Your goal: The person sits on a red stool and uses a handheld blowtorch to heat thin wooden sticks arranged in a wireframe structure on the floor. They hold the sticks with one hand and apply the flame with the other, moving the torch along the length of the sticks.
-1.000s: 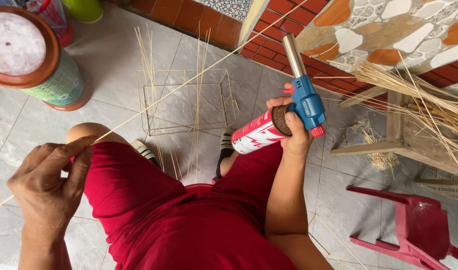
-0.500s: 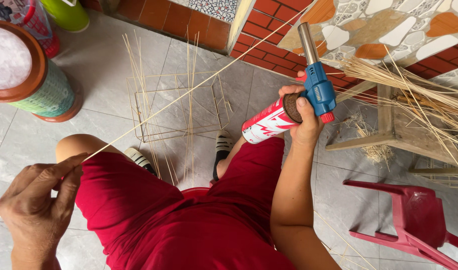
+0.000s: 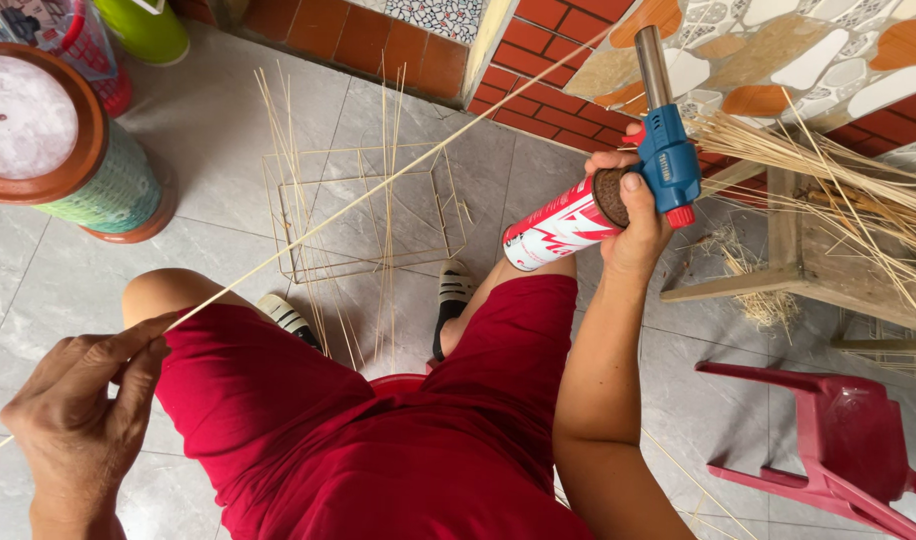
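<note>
My right hand [image 3: 633, 215] grips a gas torch [image 3: 618, 170]: a red and white canister with a blue head and a metal nozzle that points up toward the wall. A long thin bamboo strip [image 3: 378, 185] runs from my left hand [image 3: 83, 420] at lower left diagonally up to the nozzle's tip. My left hand pinches the strip's near end above my left knee. I sit in red shorts [image 3: 358, 430].
A box frame of thin bamboo sticks [image 3: 363, 210] stands on the tiled floor ahead. A pot-lidded container [image 3: 63, 140] sits at left. At right are a wooden stand with a bundle of strips [image 3: 828, 190] and a red plastic stool [image 3: 838, 440].
The torch has shifted right and slightly up along the strip. My left hand still pinches the strip's end, and the view has tilted a little.
</note>
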